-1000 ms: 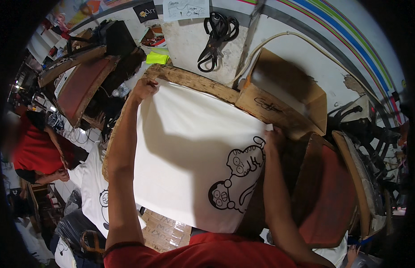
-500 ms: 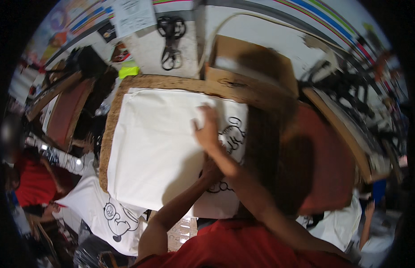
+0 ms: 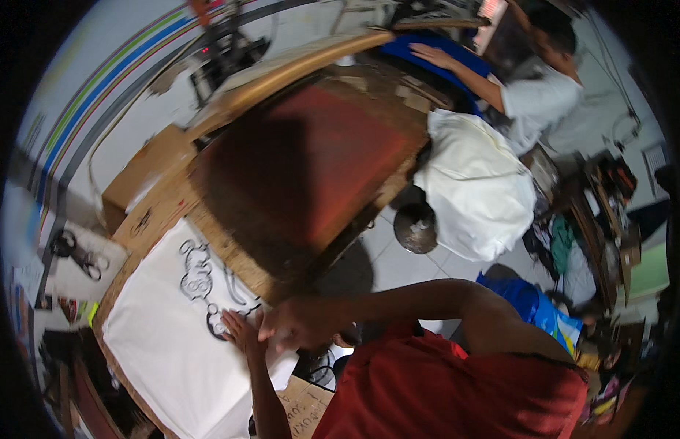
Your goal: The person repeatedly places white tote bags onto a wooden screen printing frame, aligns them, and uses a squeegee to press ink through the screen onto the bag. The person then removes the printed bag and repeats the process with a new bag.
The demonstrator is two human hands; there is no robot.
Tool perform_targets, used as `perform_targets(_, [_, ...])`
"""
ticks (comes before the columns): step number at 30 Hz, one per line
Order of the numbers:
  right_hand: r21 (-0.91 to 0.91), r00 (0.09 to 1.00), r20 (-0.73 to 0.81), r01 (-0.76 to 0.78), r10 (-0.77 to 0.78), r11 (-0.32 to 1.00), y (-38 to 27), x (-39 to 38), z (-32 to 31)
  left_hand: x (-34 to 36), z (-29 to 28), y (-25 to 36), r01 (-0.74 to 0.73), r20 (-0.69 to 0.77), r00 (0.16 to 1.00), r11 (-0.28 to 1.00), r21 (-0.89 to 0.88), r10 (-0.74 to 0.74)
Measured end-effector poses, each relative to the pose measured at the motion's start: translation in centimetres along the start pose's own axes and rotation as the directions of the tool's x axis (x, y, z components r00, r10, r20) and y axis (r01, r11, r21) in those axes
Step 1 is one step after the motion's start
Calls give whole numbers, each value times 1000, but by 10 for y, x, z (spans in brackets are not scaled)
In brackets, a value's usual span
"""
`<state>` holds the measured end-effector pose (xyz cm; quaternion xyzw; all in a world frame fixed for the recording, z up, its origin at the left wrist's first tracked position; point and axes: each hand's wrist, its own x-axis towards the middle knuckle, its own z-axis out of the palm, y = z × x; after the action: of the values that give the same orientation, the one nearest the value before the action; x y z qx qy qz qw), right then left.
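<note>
White fabric (image 3: pixel 161 336), printed with a black line cartoon (image 3: pixel 197 282), lies spread over a brown board (image 3: pixel 106 333) at the lower left. On the fabric, beside the print's lower end, my left hand (image 3: pixel 241 333) rests flat with its fingers apart. Just right of it, at the fabric's near right edge, is my right hand (image 3: pixel 300 322). Shadow and motion blur its fingers, so whether they grip the fabric cannot be made out.
A framed reddish panel (image 3: pixel 333 146) stands beyond the fabric, a cardboard box (image 3: pixel 146 168) to its left. Scissors (image 3: pixel 91 263) lie at the far left. A pile of white cloth (image 3: pixel 475 186) is at right. Another person (image 3: pixel 537 95) reaches over a blue surface at upper right.
The view has swung right, bringing the reddish panel and the other person into sight. My right hand has left the middle of the fabric for its near edge, beside my left hand.
</note>
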<state>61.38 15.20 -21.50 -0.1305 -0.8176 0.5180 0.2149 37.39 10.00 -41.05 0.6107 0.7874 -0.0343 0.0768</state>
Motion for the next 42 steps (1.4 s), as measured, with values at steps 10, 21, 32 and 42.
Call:
perform_targets(10, [182, 214, -940, -349, 267, 919, 104, -416, -179, -52, 15, 298, -323, -18, 834, 463, -825, 551])
perform_targets(21, [721, -696, -585, -213, 415, 659, 139, -782, -225, 19, 72, 611, 309, 369, 846, 211, -927, 384])
perform_targets(32, [464, -130, -834, 360, 535, 810, -26, -717, -262, 9, 61, 577, 174, 168, 974, -28, -984, 151])
perform_targets(42, [-14, 79, -996, 286, -38, 958, -127, -690, -357, -51, -143, 563, -68, -118, 992, -613, -787, 42])
